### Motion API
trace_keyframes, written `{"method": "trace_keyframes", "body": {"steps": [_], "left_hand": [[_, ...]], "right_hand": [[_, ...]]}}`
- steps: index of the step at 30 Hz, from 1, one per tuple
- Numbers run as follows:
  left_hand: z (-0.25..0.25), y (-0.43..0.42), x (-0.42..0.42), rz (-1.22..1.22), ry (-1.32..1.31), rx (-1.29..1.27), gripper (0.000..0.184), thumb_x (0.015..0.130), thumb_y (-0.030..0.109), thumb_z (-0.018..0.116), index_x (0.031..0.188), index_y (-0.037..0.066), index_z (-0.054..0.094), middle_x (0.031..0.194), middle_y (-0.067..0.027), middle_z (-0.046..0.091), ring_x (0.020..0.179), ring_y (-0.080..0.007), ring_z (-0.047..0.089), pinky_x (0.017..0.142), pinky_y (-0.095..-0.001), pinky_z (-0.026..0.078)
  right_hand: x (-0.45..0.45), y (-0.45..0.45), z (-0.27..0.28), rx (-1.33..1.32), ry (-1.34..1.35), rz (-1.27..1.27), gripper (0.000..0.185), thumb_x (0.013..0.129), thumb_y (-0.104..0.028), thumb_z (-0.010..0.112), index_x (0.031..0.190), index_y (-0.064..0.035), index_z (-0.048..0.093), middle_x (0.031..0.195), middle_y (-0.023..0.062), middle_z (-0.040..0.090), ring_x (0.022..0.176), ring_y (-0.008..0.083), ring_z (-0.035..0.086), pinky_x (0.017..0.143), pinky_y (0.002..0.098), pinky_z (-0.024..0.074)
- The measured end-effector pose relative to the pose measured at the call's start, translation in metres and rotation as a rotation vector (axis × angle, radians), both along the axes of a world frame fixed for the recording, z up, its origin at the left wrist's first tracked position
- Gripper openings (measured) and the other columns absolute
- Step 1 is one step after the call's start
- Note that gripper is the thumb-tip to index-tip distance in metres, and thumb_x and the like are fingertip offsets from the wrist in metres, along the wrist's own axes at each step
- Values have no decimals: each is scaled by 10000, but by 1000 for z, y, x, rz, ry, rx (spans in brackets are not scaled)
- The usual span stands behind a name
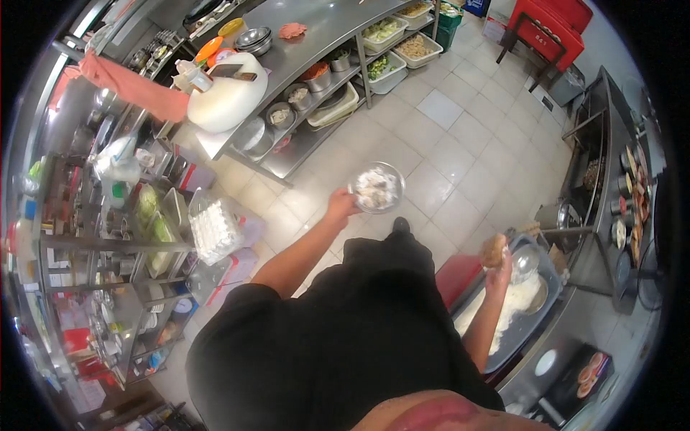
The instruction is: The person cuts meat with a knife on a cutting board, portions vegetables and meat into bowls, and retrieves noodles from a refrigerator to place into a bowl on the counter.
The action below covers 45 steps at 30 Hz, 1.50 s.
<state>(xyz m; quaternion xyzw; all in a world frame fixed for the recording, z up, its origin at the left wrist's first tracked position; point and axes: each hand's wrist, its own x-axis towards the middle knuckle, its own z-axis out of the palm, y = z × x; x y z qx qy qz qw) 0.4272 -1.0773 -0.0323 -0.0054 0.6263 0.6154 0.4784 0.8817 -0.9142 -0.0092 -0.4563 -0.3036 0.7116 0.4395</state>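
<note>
Head view: bowl (377, 188), one, round, metal, no long axis, mouth upward, white powder inside, near centre; rim grasped by left hand (343, 205). Brown lump (494, 253), one, toward four o'clock, clenched in right hand (497, 271). Tub (559, 293), one, grey, four o'clock, long axis one-to-seven, holding white powder. Floor (388, 133): pale tiles. Table (316, 25): steel, eleven o'clock. Kitchen, shelving (115, 284) at nine.

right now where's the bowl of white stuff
In the head view, the bowl is in the left hand, held out over the tiled floor, just above the black shoe in the picture.
</note>
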Motion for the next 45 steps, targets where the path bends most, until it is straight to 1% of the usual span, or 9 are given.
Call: {"method": "trace_keyframes", "body": {"steps": [6, 11, 15, 19, 28, 31, 37, 42, 45], "left_hand": [[32, 66, -95, 307, 35, 36, 179, 793, -28, 544, 962, 7, 496, 883, -105, 530, 835, -261, 601, 717, -441, 587], [51, 97, -152, 475, 49, 104, 199, 809, -11, 528, 1005, 17, 503, 971, -117, 580, 872, -249, 624, 698, -385, 574], [60, 117, -197, 610, 59, 41, 214, 812, -17, 524, 1021, 23, 505, 981, -111, 588, 857, -247, 631, 676, -370, 570], [28, 130, -263, 650, 48, 112, 243, 844, 38, 557, 1081, 47, 506, 964, -100, 553, 869, -236, 565, 723, -399, 547], [12, 171, -378, 692, 34, 144, 122, 802, -5, 553, 911, 39, 522, 842, -82, 579, 722, -216, 613, 604, -367, 556], [54, 188, -393, 780, 18, 40, 121, 800, 0, 550, 913, 31, 520, 841, -85, 573, 705, -209, 605, 601, -362, 551], [52, 216, -399, 1027, 56, 52, 91, 790, -34, 543, 793, 42, 491, 729, -83, 562, 608, -188, 587, 484, -288, 510], [46, 259, -389, 1326, 39, 59, 124, 789, -55, 537, 790, 50, 473, 683, -93, 558, 531, -186, 565, 471, -297, 506], [54, 303, -383, 1486, 15, 31, 126, 791, -50, 543, 796, 55, 474, 700, -99, 570, 539, -187, 572, 474, -299, 507]], "right_hand": [[-148, 172, 19, 3, -236, 217, 576, 883, -306, 608, 1341, -6, 427, 1226, 109, 534, 1087, 209, 550, 876, 347, 466], [-330, 272, 50, 119, -406, 450, 743, 805, -288, 704, 1364, 73, 372, 1316, 203, 482, 1152, 275, 523, 927, 351, 455], [-498, 325, 55, 503, -547, 671, 759, 758, -308, 727, 1325, 96, 424, 1310, 220, 489, 1181, 272, 507, 969, 346, 419], [-675, 339, 76, 807, -560, 714, 783, 708, -354, 752, 1283, 97, 472, 1313, 250, 487, 1188, 314, 511, 993, 369, 402], [-969, 293, 173, 1375, -608, 1026, 790, 678, -422, 733, 1291, 15, 491, 1255, 229, 490, 1159, 349, 509, 980, 395, 426], [-1056, 276, 163, 1308, -521, 1140, 773, 677, -431, 733, 1291, -24, 499, 1281, 222, 463, 1159, 353, 509, 979, 396, 431], [-1175, 243, 128, 1597, -436, 1333, 744, 677, -437, 735, 1301, -102, 507, 1279, 210, 463, 1161, 354, 513, 982, 408, 429], [-1241, 268, 99, 1760, -262, 1338, 529, 757, -407, 691, 1184, -105, 619, 1185, 116, 589, 1136, 313, 527, 963, 401, 411], [-1283, 284, 99, 1940, -142, 1333, 461, 774, -305, 695, 1163, -68, 625, 1174, 138, 605, 1073, 301, 580, 951, 375, 437]]}}
